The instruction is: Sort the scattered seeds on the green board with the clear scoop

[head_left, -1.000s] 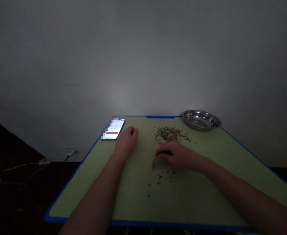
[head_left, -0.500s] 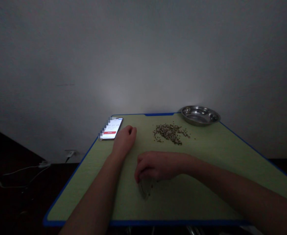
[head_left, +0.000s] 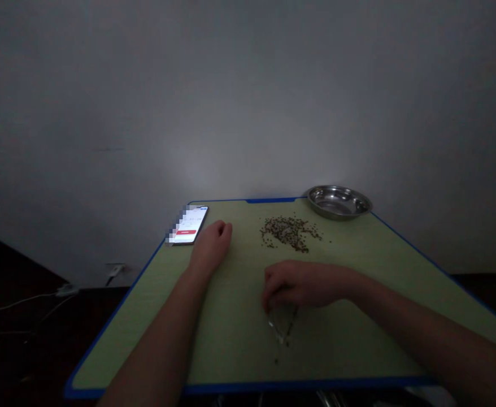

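My left hand [head_left: 212, 240] rests on the table in a loose fist, beside the phone, with nothing seen in its fingers. Nearer the front edge, my right hand [head_left: 290, 285] is closed on a small see-through container [head_left: 278, 328], pointing down below the fingers. Whether it is a bag or a cup I cannot tell. A few dark grains [head_left: 288, 343] show along and just under it, and one lies closer to the edge. Beyond my right hand, a heap of small brownish grains [head_left: 288, 230], like seeds or beads, is spread on the tabletop.
A shiny steel bowl [head_left: 339, 212] stands at the far right corner. The lit phone [head_left: 188, 226] lies at the far left. The pale green table [head_left: 226, 350] has a blue rim and meets a grey wall. White cables [head_left: 23, 299] run low on the left.
My right hand has moved to the right with the see-through container. A stray grain now shows near the front edge. My left hand stays by the phone; the view has shifted slightly.
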`<state>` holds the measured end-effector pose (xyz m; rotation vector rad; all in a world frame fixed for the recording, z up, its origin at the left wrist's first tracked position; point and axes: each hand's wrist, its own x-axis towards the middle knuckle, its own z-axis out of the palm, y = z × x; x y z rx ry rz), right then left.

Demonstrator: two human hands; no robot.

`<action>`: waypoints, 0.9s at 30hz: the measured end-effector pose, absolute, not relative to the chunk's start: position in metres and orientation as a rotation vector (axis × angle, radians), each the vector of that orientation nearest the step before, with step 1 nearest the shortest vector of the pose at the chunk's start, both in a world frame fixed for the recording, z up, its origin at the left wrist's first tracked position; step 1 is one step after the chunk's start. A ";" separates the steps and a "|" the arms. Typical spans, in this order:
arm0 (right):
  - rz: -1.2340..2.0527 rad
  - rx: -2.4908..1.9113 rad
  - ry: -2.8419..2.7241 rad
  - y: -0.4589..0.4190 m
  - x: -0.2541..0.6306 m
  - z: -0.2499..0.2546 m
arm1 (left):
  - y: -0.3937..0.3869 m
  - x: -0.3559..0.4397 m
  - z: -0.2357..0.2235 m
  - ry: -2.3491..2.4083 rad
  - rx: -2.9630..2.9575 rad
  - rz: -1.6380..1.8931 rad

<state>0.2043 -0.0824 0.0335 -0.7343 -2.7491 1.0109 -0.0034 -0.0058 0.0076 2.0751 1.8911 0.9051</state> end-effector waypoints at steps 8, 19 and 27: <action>0.926 -0.952 -2.386 -0.078 0.231 0.037 | -0.006 -0.004 0.009 1.923 2.059 0.848; 0.906 -1.260 -2.450 -0.065 0.261 0.025 | -0.006 -0.004 0.012 1.934 2.049 0.830; 0.933 -1.263 -2.491 -0.079 0.245 0.025 | -0.008 -0.001 0.013 1.897 2.070 0.820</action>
